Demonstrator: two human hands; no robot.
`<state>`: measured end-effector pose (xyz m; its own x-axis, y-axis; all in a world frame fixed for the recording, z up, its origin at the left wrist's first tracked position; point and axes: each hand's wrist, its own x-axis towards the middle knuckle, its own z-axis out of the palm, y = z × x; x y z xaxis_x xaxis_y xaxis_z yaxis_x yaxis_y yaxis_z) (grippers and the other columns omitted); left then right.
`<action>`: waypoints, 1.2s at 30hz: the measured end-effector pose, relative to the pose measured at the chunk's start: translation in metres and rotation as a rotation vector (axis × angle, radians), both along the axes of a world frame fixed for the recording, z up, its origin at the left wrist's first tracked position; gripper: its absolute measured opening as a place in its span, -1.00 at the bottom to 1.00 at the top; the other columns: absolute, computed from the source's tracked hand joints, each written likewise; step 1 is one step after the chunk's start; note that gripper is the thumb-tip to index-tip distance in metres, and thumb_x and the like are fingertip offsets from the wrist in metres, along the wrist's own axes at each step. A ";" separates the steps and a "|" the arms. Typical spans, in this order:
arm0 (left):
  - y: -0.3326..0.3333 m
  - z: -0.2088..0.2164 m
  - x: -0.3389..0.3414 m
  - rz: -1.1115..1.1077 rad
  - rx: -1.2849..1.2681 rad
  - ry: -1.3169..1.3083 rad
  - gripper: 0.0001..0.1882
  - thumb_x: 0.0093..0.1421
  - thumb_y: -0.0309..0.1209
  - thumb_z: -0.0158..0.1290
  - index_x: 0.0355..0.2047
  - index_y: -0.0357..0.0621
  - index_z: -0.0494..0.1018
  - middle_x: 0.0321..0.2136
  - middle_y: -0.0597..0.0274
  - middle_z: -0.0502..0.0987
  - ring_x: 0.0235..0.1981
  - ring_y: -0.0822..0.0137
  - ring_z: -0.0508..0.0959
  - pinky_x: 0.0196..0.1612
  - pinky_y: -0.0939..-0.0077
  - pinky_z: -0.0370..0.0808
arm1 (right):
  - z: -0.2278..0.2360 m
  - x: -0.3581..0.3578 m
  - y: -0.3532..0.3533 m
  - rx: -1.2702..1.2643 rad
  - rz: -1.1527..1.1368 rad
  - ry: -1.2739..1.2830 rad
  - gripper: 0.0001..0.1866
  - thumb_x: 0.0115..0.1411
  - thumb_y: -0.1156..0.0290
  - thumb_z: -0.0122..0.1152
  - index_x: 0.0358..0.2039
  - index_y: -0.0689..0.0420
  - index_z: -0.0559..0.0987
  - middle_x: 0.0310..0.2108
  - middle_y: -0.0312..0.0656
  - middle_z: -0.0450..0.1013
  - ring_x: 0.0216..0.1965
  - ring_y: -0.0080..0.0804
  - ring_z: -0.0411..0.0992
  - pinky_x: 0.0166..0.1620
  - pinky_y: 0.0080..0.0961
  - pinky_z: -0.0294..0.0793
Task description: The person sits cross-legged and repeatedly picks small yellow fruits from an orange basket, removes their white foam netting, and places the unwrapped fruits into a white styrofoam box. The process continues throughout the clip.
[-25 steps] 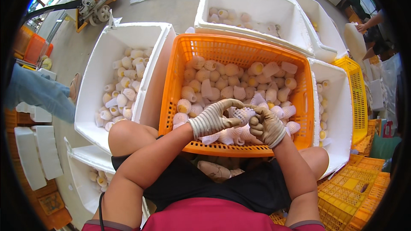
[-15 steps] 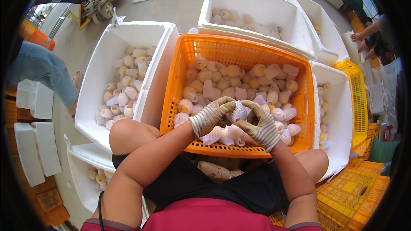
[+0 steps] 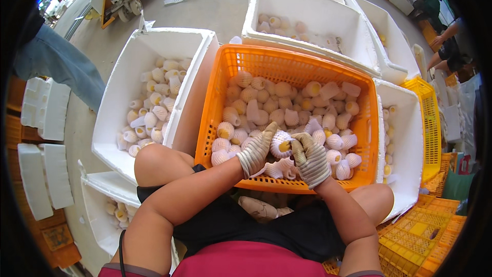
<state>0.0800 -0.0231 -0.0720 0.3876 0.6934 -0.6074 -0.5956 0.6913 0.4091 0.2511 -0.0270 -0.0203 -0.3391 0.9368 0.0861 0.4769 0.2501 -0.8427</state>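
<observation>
My left hand [image 3: 260, 149], in a striped work glove, is closed around one side of a yellow fruit in a white foam net sleeve [image 3: 280, 142]. The fruit's yellow end shows at the sleeve's opening, facing my right hand. My right hand [image 3: 309, 160], also gloved, has its fingertips pinched together at that end, touching the fruit or the sleeve's edge. Both hands are over the near side of an orange plastic crate [image 3: 205, 138], which is filled with similar sleeved fruit [image 3: 283, 89]. What lies under my palms is hidden.
White foam boxes of sleeved fruit stand at the left [image 3: 192, 79], behind the crate [image 3: 307, 41] and at the right [image 3: 405, 174]. Yellow crates [image 3: 415, 225] are at lower right. A person's jeans leg [image 3: 66, 69] is at far left, near a pallet jack [image 3: 123, 5].
The fruit has turned in my hands, so its yellow end now shows at the sleeve's opening. My right fingers have drawn together there. The jeans leg at left has shifted.
</observation>
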 end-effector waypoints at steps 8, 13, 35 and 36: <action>0.001 -0.003 -0.008 -0.008 -0.039 -0.172 -0.52 0.35 0.05 -0.13 -0.09 -0.14 0.42 -0.21 0.17 0.58 -0.23 0.30 0.63 -0.16 0.41 0.63 | 0.024 -0.010 -0.007 -0.624 -0.153 0.424 -0.83 0.34 0.35 0.03 -0.29 0.19 0.50 -0.63 -0.32 0.40 -0.66 -0.69 0.32 -0.59 -0.66 0.29; 0.004 0.003 -0.008 -0.015 -0.035 -0.261 -0.51 0.33 0.07 -0.12 -0.15 -0.12 0.45 -0.29 0.19 0.60 -0.27 0.32 0.63 -0.21 0.41 0.63 | 0.017 -0.010 -0.006 -0.497 -0.137 0.359 -0.83 0.33 0.35 0.04 -0.30 0.18 0.49 -0.63 -0.36 0.37 -0.67 -0.70 0.28 -0.61 -0.68 0.26; 0.003 0.056 -0.013 -0.240 0.213 0.308 -0.63 0.38 -0.15 -0.12 0.04 -0.11 0.36 -0.43 0.23 0.55 -0.67 0.47 0.51 -0.66 0.67 0.45 | -0.008 0.000 0.008 -0.933 -0.060 1.002 -0.43 0.18 0.01 0.24 0.06 0.12 0.42 -0.06 -0.21 0.43 -0.06 -0.35 0.44 0.02 -0.32 0.48; 0.002 0.051 -0.014 -0.285 0.281 0.407 -0.64 0.37 -0.17 -0.09 0.04 -0.12 0.36 -0.45 0.24 0.54 -0.69 0.49 0.49 -0.69 0.68 0.42 | -0.009 0.002 0.009 -0.979 -0.095 1.000 -0.42 0.16 -0.02 0.25 0.05 0.11 0.42 -0.09 -0.22 0.44 -0.10 -0.36 0.43 -0.02 -0.34 0.48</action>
<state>0.0656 -0.0209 -0.0210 0.3560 0.7526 -0.5539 -0.1575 0.6326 0.7583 0.2532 -0.0185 -0.0293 -0.4562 0.7721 -0.4425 -0.4391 -0.6278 -0.6427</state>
